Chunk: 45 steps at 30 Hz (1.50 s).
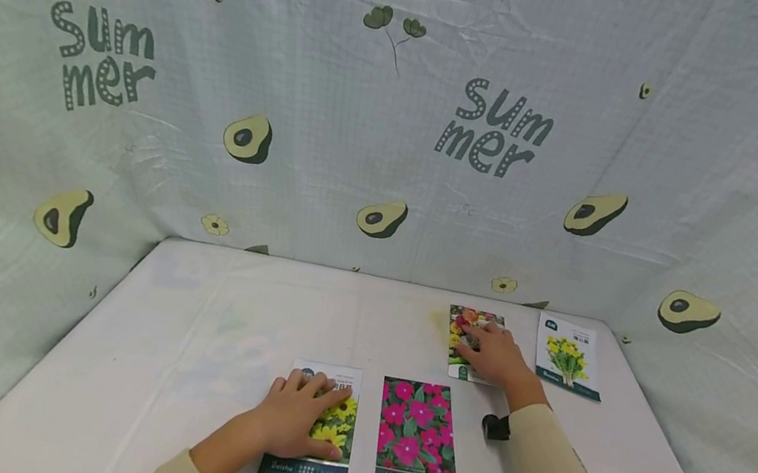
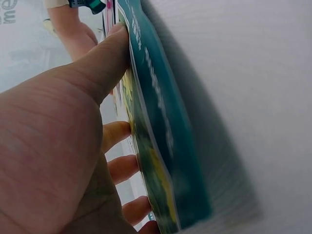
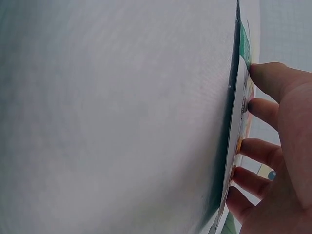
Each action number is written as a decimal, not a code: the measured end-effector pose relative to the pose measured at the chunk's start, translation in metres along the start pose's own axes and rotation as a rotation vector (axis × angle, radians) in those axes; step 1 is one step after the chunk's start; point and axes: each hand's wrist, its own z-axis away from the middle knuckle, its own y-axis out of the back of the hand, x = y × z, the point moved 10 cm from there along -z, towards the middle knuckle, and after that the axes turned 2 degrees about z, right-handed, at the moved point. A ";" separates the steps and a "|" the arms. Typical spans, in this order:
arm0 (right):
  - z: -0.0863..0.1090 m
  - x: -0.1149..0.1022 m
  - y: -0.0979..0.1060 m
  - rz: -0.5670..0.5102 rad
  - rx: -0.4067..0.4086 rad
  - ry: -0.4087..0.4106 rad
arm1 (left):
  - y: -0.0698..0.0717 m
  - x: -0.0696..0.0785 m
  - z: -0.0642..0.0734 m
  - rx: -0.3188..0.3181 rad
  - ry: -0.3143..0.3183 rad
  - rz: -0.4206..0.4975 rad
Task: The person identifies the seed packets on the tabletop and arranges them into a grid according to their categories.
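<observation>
My left hand [image 1: 296, 416] rests on a seed packet with yellow flowers [image 1: 333, 431], its fingers spread over the front. In the left wrist view the thumb [image 2: 109, 58] and fingertips touch the printed face of that packet [image 2: 168, 131], and a shadow falls beside its dark teal edge. Further back on the right, my right hand [image 1: 496, 357] lies on a packet with mixed colourful flowers [image 1: 459, 361]. The right wrist view has its thumb and spread fingers touching that packet's face [image 3: 239, 102]. The hands hide parts of both packets.
A packet with pink flowers [image 1: 419, 438] lies right of the left hand's packet. Another packet with a yellow bouquet [image 1: 567, 354] is at the back right, beyond my right hand. All lie on a white table [image 1: 173, 369], with a printed curtain [image 1: 325, 109] behind.
</observation>
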 end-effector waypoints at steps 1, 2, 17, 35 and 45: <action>0.000 0.000 0.000 0.000 0.000 0.000 | 0.000 0.000 0.000 -0.001 0.001 0.001; 0.001 -0.001 -0.001 0.002 0.002 0.001 | -0.001 0.000 0.000 -0.004 0.003 0.003; -0.003 -0.008 -0.002 -0.013 0.011 0.004 | -0.001 -0.002 0.001 0.006 -0.013 0.008; -0.006 -0.022 -0.004 -0.026 0.012 0.032 | -0.002 -0.001 0.000 0.012 -0.015 0.018; -0.010 -0.025 -0.005 -0.038 -0.016 0.021 | -0.002 -0.002 -0.001 0.007 -0.003 0.013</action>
